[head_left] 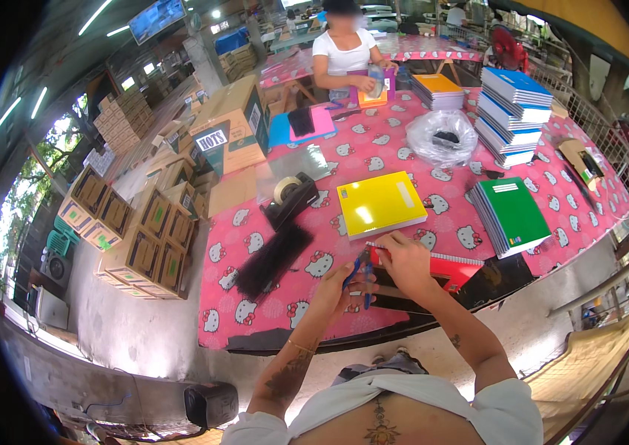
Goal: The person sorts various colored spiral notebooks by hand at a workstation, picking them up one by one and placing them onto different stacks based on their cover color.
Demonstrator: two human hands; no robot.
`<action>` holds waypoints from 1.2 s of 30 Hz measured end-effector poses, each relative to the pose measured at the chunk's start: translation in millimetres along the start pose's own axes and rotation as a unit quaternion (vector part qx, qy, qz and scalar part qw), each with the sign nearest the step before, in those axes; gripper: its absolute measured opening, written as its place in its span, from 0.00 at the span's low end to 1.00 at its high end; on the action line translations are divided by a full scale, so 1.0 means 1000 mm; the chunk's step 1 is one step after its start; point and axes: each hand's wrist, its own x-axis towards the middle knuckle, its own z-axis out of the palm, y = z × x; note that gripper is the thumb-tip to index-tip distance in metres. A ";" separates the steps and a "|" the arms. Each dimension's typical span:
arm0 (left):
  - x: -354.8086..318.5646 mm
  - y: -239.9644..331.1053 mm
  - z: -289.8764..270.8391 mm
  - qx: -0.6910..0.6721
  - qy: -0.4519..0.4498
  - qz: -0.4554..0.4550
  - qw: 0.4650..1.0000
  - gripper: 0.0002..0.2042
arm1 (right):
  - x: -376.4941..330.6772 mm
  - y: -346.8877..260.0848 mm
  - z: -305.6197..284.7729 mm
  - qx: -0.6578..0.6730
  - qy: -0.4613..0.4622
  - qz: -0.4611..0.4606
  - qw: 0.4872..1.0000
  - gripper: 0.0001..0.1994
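Note:
At the near edge of the table, my left hand is closed around a pair of blue-handled pliers. Their short dark jaws point at the left end of a red spiral notebook. My right hand has its fingers bent over the notebook's bound edge at that same end. Part of the notebook lies hidden under my right hand and forearm. Just beyond my hands sits a yellow notebook stack. To the right stands a stack of green notebooks.
A pink patterned cloth covers the table. On the left lie a bundle of thin black strands and a tape dispenser. A large carton, a clear plastic bag and tall blue notebook stacks stand farther back. Across, a person handles notebooks.

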 end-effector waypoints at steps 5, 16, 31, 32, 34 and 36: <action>0.015 -0.015 -0.014 0.582 0.120 0.359 0.720 0.15 | -0.002 0.004 -0.002 -0.030 -0.037 0.033 0.998 0.09; 0.039 -0.003 0.048 0.609 0.104 0.582 0.528 0.14 | -0.030 0.195 -0.155 -0.115 0.204 0.201 0.951 0.16; 0.294 -0.045 0.273 0.297 -0.085 0.397 0.864 0.27 | -0.155 0.462 -0.198 -0.084 0.081 0.417 0.901 0.17; 0.318 -0.071 0.270 0.363 -0.043 0.377 0.851 0.29 | -0.143 0.450 -0.198 -0.103 0.063 0.455 0.882 0.16; 0.360 -0.126 0.255 0.474 0.011 0.364 0.802 0.31 | -0.132 0.444 -0.205 -0.065 0.043 0.452 0.889 0.17; 0.380 -0.173 0.263 0.513 -0.001 0.370 0.775 0.33 | -0.157 0.467 -0.214 -0.023 0.102 0.405 0.908 0.19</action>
